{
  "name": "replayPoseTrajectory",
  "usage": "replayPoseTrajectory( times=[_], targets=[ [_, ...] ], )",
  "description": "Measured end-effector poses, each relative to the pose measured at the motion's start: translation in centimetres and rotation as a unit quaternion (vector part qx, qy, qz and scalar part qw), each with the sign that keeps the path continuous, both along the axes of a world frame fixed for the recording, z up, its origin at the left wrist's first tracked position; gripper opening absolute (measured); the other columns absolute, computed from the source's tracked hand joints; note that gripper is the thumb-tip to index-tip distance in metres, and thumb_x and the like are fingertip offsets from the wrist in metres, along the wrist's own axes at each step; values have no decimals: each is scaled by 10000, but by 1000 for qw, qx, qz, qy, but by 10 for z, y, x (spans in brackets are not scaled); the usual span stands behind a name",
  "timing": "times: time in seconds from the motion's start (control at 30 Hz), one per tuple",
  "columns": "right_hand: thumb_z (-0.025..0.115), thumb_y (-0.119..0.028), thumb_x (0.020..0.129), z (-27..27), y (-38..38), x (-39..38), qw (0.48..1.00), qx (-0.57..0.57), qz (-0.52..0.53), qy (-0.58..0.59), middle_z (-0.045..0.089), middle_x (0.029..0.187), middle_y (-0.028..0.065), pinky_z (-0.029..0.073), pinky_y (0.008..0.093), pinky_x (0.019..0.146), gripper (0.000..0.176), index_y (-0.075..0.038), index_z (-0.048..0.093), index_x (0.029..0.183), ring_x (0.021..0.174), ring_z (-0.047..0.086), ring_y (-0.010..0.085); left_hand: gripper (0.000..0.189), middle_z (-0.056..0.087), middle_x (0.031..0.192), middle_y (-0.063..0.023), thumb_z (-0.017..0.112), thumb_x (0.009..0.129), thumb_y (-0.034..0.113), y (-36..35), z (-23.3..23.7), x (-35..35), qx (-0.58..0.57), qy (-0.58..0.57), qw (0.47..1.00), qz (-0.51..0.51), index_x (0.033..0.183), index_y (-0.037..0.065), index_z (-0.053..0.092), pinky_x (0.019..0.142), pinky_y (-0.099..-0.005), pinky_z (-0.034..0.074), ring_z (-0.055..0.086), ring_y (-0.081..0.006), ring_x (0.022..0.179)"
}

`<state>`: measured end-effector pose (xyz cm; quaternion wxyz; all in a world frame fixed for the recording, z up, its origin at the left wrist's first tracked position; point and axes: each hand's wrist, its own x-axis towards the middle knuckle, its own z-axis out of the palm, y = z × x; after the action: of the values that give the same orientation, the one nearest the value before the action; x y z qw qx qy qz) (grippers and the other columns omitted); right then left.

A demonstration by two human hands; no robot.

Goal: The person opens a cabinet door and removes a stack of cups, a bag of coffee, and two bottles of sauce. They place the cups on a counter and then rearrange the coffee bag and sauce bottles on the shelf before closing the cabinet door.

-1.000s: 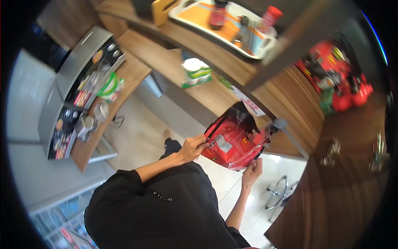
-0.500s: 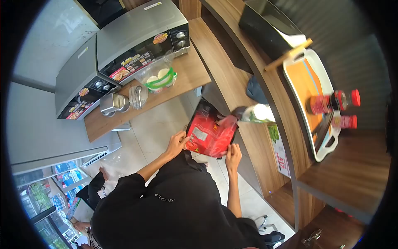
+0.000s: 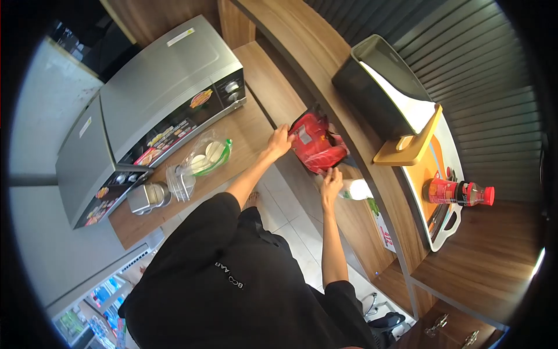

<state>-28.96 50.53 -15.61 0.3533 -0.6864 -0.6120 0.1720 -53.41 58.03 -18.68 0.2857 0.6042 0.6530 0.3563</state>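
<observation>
Beside the microwave, gripping a red packet at opposite edges with left hand and right hand; probably light, crinkly.

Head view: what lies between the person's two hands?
A red packet lies between the left hand and the right hand, both touching it, seen in the head view.
</observation>
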Motion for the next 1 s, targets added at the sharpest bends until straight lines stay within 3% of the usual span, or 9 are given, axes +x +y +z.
replayPoseTrajectory(
  times=[0.13,0.23,0.3,0.37,0.47,0.6,0.7,0.8,1.0],
  targets=[
    [594,-119,964,-92,-23,17,999,10,35,9,704,975,217,525,440,751,175,0,617,1090,846,703,358,491,671,1099,-280,708,870,259,-3,-55,22,-130,26,972,-192,1266,17,546,930,-537,515,628,-489,1054],
    [612,-174,968,-54,-75,11,959,-211,110,154,732,972,147,548,377,746,216,-37,629,1134,795,726,261,344,694,1046,-212,707,867,233,-75,-51,39,-52,-84,978,-186,1121,32,586,840,-506,524,648,-423,1019],
    [652,-257,973,-75,-128,23,925,-270,150,222,739,966,71,550,316,712,260,-55,644,1135,783,709,150,313,699,1024,-210,693,878,248,-129,-38,47,-160,-123,967,-154,1089,37,598,812,-482,528,655,-416,974],
    [656,-280,976,-117,-189,38,920,-311,146,188,738,959,69,558,330,759,293,-47,647,1155,797,711,173,359,721,998,-159,728,857,351,-175,-104,49,-162,-75,960,-217,1012,43,628,812,-457,534,678,-362,945],
    [653,-270,975,-121,-266,54,895,-392,122,172,741,971,89,558,348,800,285,-68,643,1176,864,716,184,266,710,726,-86,722,897,272,-205,-41,70,-240,-78,930,-269,802,44,622,672,-338,548,701,-186,697],
    [629,-241,993,-94,-334,74,908,-314,15,276,735,1030,94,549,360,846,251,-77,643,1182,950,720,190,207,705,746,-91,677,934,214,-220,-7,124,-309,-120,854,-400,867,30,608,663,-350,550,694,-218,662],
    [605,-161,1004,1,-350,94,945,-129,-86,289,728,1000,89,547,336,835,196,-51,646,1161,956,718,187,192,702,915,-134,655,913,123,-246,55,186,-122,-20,845,-520,1066,26,589,762,-372,549,695,-287,790],
    [616,-16,951,60,-379,132,945,4,-192,266,710,990,99,536,322,836,155,-33,648,1102,910,714,209,406,649,1113,-164,659,856,43,-276,109,256,159,-30,735,-658,1239,34,526,898,-398,507,645,-340,1002],
    [638,44,894,214,-401,259,890,293,-349,-7,689,933,124,521,335,807,129,-18,653,1006,895,683,246,491,615,1251,-127,728,782,-9,-339,275,411,437,-107,659,-602,1238,66,561,966,-452,447,575,-337,1150]
  ],
)
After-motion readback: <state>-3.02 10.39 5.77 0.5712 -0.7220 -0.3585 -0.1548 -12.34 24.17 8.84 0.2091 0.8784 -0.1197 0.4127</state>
